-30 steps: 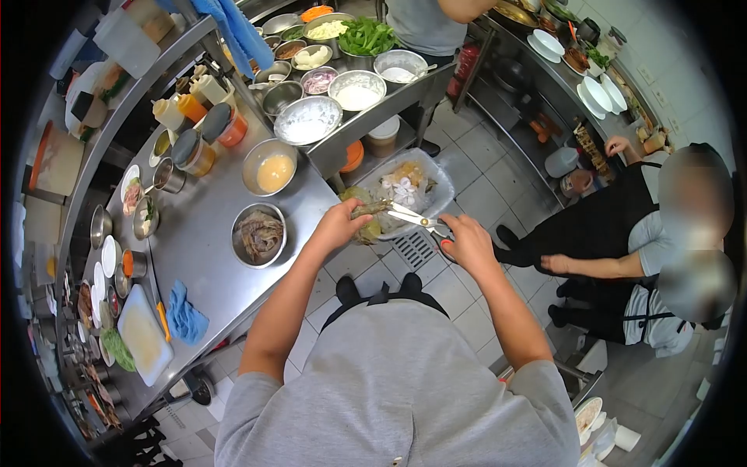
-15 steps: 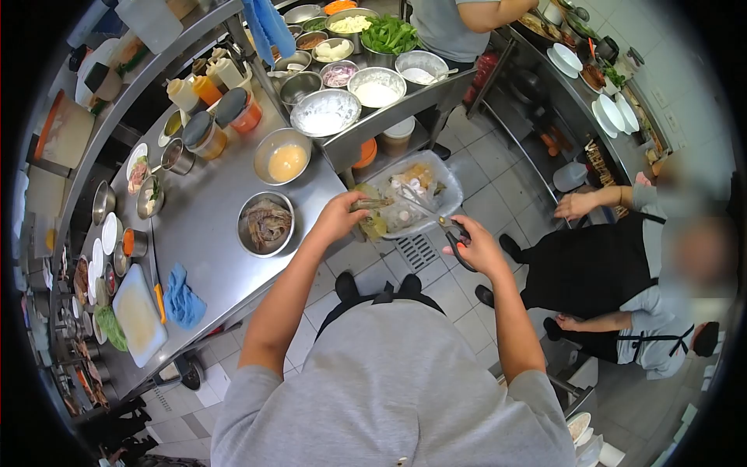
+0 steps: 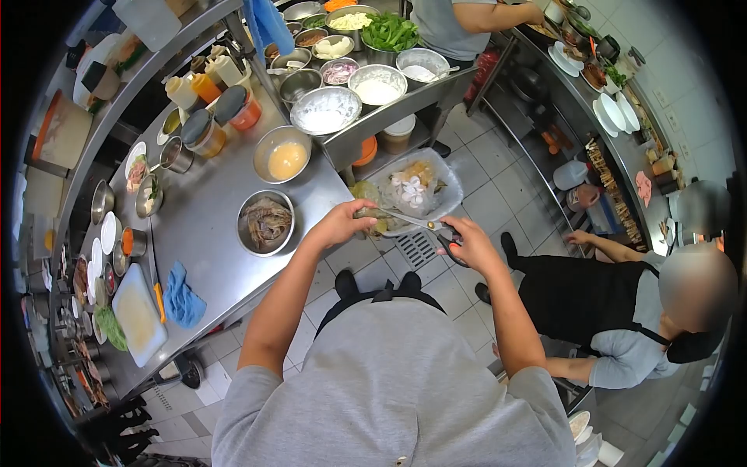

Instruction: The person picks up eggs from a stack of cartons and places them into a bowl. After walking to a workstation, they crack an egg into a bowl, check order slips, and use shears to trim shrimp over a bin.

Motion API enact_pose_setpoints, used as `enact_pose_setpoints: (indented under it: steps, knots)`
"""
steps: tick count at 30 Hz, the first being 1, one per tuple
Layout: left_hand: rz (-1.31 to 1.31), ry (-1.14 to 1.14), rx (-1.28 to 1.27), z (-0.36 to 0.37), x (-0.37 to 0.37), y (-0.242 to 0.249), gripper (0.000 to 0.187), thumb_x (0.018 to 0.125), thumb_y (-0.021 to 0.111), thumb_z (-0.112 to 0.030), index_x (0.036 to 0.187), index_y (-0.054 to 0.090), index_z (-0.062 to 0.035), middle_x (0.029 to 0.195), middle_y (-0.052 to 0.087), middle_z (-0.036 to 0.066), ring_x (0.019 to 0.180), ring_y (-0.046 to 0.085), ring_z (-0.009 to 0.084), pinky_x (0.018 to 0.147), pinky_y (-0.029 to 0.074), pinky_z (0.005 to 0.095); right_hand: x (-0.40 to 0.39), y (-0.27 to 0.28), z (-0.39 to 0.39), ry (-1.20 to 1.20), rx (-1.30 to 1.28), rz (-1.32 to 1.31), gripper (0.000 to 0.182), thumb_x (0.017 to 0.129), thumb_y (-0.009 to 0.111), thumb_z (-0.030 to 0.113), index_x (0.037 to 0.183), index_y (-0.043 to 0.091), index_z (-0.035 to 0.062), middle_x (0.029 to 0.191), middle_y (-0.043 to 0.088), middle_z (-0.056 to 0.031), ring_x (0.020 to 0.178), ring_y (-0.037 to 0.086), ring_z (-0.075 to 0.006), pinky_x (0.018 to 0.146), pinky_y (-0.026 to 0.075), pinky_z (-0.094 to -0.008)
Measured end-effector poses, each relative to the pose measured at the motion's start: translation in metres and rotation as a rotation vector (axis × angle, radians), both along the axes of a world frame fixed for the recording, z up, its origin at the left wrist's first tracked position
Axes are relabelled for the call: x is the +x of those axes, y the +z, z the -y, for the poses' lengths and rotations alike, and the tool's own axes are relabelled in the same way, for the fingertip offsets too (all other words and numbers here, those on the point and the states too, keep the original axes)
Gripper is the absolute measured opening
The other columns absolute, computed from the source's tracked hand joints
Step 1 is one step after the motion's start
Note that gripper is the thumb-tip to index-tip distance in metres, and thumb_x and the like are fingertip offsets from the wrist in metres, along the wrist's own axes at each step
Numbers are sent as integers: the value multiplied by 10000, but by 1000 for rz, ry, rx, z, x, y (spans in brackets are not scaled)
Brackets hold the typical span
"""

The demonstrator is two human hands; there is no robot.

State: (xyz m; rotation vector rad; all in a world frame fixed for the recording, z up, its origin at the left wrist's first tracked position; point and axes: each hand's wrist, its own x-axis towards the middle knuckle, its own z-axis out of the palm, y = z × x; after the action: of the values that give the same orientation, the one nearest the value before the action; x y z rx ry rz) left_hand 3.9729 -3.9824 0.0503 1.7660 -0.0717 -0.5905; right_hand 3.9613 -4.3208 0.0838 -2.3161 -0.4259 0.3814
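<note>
My left hand [image 3: 340, 224] is closed on a raw prawn [image 3: 369, 212], held out past the table's edge. In my right hand [image 3: 471, 243] is a pair of scissors [image 3: 431, 226] with black and orange handles, its blades pointing left and reaching the prawn at my left fingertips. Below both hands stands a plastic-lined waste bin [image 3: 454, 191] with eggshells and scraps inside. A steel bowl of raw prawns [image 3: 267, 223] sits on the steel table, left of my left hand.
Behind the prawns stands a bowl of beaten egg [image 3: 286, 162]. A blue cloth [image 3: 184, 297], a knife [image 3: 159, 302] and a cutting board [image 3: 138, 317] lie on the table [image 3: 210, 233]. A co-worker in a black apron [image 3: 580, 300] is close on my right; another person works at the back.
The scissors have swung left, from over the bin to the prawn, and my right hand has shifted slightly. The co-worker on the right has moved and lowered an arm.
</note>
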Motion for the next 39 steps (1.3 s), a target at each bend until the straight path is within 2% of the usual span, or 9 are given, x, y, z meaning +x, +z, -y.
enact_pose_setpoints:
  steps: [5,12,15,21,24,29,35,39]
  knots:
    - [-52,-25,-64,-3,-2,-5,327,930,696,-157,1224,607,-43,995,665,-22,891,565,70,829,468,252,-2,-13,1,20,32,25,625,700,843,198,1279,617,133,980,617,-129,875,627,-293,787,514,-384]
    - [-127,-21,-86,1,0,-8,313,939,685,-149,1224,605,-46,1001,666,-19,897,568,71,838,471,256,-3,0,-2,50,-31,6,615,720,834,215,1289,615,141,963,608,-128,884,612,-302,795,505,-390]
    - [-99,-12,-137,4,-2,-15,358,924,702,-183,1247,607,-61,928,658,3,817,577,90,757,478,268,-4,-5,-1,75,-69,25,628,722,834,240,1303,611,148,946,597,-125,880,608,-296,786,500,-393]
    - [-76,-57,-106,2,-1,-21,374,926,707,-199,1257,601,-60,935,656,4,835,578,87,771,485,268,-4,-3,0,102,-89,-81,682,703,856,282,1325,604,157,954,603,-121,877,607,-282,782,496,-380]
    - [-137,-20,-98,5,-3,-17,308,944,684,-167,1219,608,-51,987,665,-24,892,570,64,824,469,247,-5,1,-2,80,-32,-124,693,697,869,287,1323,608,147,992,639,-134,874,622,-279,783,503,-371]
    - [-131,-3,-97,6,-4,-17,448,917,723,-240,1287,587,-28,951,657,16,845,555,99,788,466,268,-5,5,-6,51,-12,-164,635,715,863,231,1295,631,118,1046,685,-163,843,650,-272,770,519,-359]
    - [-161,-29,-114,4,-2,-38,470,915,725,-250,1290,583,-3,939,657,24,860,551,102,800,463,270,-4,8,-6,14,-22,-286,591,724,850,172,1270,643,80,958,726,-146,800,667,-208,757,515,-327]
    - [-251,-39,-134,6,-3,-40,499,917,720,-250,1319,561,0,916,660,27,877,570,104,808,468,275,-8,-27,0,-67,109,-410,509,780,822,174,1238,648,37,879,725,-99,772,647,-148,742,507,-295]
